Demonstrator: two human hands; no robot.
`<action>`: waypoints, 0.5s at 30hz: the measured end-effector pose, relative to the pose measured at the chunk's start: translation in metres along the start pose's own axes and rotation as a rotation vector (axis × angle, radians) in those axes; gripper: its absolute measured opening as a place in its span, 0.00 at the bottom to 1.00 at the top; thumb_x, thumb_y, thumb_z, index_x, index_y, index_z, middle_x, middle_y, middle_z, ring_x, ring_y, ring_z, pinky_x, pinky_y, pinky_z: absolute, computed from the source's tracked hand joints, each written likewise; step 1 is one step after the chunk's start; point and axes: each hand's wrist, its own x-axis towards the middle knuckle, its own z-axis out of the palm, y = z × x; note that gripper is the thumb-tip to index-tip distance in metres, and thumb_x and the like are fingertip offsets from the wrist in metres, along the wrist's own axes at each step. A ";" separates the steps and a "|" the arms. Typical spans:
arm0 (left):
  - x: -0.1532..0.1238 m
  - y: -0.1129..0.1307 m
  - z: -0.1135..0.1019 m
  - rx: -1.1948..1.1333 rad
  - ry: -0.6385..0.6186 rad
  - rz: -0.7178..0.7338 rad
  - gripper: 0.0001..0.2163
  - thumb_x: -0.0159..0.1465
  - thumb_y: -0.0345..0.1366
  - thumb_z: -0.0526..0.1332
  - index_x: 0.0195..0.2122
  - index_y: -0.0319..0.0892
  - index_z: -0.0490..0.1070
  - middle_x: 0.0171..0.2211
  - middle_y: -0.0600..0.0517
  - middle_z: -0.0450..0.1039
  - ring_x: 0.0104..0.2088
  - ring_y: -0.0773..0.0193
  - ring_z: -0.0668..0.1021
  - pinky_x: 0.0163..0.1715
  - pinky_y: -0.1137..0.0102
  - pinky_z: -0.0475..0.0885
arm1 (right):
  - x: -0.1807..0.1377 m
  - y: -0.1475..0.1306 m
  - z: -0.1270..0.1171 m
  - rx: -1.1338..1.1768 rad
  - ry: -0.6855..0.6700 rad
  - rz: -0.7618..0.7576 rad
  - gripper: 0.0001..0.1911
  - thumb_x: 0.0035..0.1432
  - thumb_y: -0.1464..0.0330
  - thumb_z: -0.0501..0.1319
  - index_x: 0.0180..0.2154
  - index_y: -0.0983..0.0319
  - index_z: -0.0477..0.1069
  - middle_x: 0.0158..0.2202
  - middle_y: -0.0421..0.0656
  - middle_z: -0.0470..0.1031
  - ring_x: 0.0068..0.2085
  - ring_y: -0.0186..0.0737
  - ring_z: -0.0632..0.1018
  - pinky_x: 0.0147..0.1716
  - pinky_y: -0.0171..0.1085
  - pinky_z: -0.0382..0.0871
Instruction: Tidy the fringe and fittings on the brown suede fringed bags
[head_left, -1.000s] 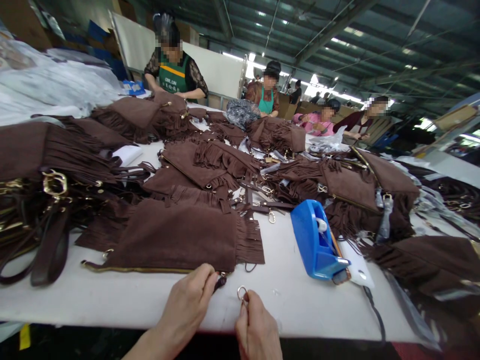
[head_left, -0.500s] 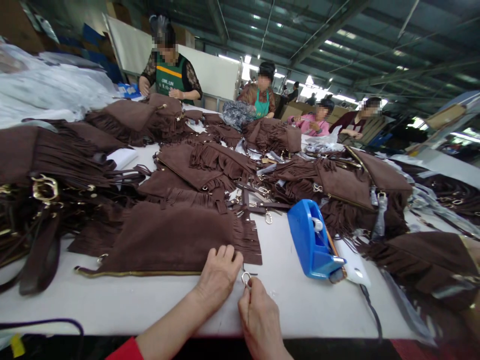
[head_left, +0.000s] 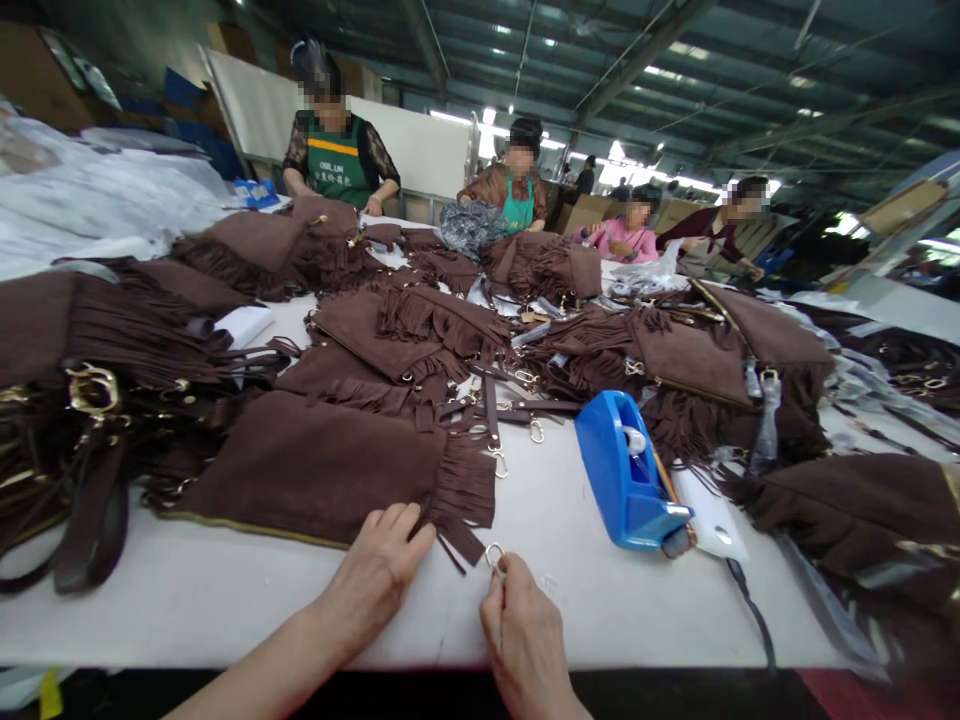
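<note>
A brown suede fringed bag [head_left: 322,470] lies flat on the white table [head_left: 225,600] in front of me, zip edge toward me, fringe at its right end. My left hand [head_left: 375,575] rests on the bag's near right corner, fingers bent and gripping the suede at the fringe. My right hand [head_left: 525,640] is closed in a pinch on a small metal ring [head_left: 494,556], held just right of the fringe and a little above the table.
A blue tape dispenser [head_left: 630,475] stands to the right. Several more brown fringed bags [head_left: 420,320] and straps with gold hardware [head_left: 90,390] cover the table. Several people work along the far side [head_left: 337,160].
My left hand moved from the zip pull onto the bag's right corner and the bag has shifted left and turned slightly. My right hand kept the ring, nearly still.
</note>
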 end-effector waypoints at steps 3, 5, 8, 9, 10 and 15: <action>-0.010 0.000 0.007 0.008 0.171 0.000 0.14 0.56 0.22 0.50 0.41 0.37 0.67 0.42 0.41 0.67 0.42 0.53 0.68 0.39 0.61 0.67 | -0.001 0.001 0.002 -0.019 0.006 -0.018 0.18 0.64 0.66 0.38 0.38 0.64 0.64 0.23 0.43 0.73 0.20 0.41 0.75 0.20 0.36 0.62; -0.009 0.002 0.008 -0.033 0.157 -0.031 0.15 0.55 0.20 0.48 0.39 0.37 0.67 0.40 0.42 0.67 0.41 0.55 0.68 0.39 0.63 0.67 | -0.001 0.001 0.003 -0.029 0.007 -0.036 0.19 0.64 0.66 0.37 0.38 0.65 0.64 0.23 0.44 0.73 0.20 0.41 0.75 0.19 0.36 0.62; -0.001 0.005 0.003 -0.072 0.011 -0.112 0.15 0.53 0.17 0.46 0.33 0.38 0.67 0.34 0.45 0.68 0.36 0.56 0.68 0.35 0.63 0.67 | -0.002 0.001 0.004 -0.018 0.016 -0.037 0.19 0.64 0.66 0.38 0.38 0.65 0.64 0.23 0.44 0.74 0.20 0.41 0.75 0.20 0.36 0.62; 0.001 0.005 0.001 -0.065 -0.020 -0.122 0.15 0.53 0.17 0.46 0.32 0.39 0.67 0.32 0.46 0.68 0.34 0.56 0.68 0.33 0.63 0.67 | -0.002 0.001 0.005 -0.014 0.019 -0.030 0.19 0.64 0.66 0.38 0.38 0.65 0.64 0.23 0.44 0.74 0.21 0.40 0.75 0.20 0.35 0.62; 0.003 0.005 0.000 -0.051 -0.025 -0.120 0.14 0.53 0.17 0.46 0.30 0.39 0.67 0.30 0.47 0.68 0.33 0.56 0.68 0.33 0.63 0.67 | -0.002 0.002 0.005 -0.012 0.024 -0.023 0.18 0.64 0.66 0.38 0.39 0.65 0.64 0.23 0.44 0.74 0.21 0.40 0.75 0.20 0.35 0.62; -0.005 -0.007 0.000 -0.025 0.248 -0.028 0.14 0.56 0.19 0.45 0.36 0.37 0.66 0.29 0.47 0.69 0.31 0.59 0.71 0.33 0.65 0.69 | 0.000 -0.002 -0.001 -0.018 0.042 -0.056 0.19 0.64 0.66 0.38 0.36 0.65 0.65 0.21 0.43 0.74 0.19 0.40 0.75 0.18 0.35 0.62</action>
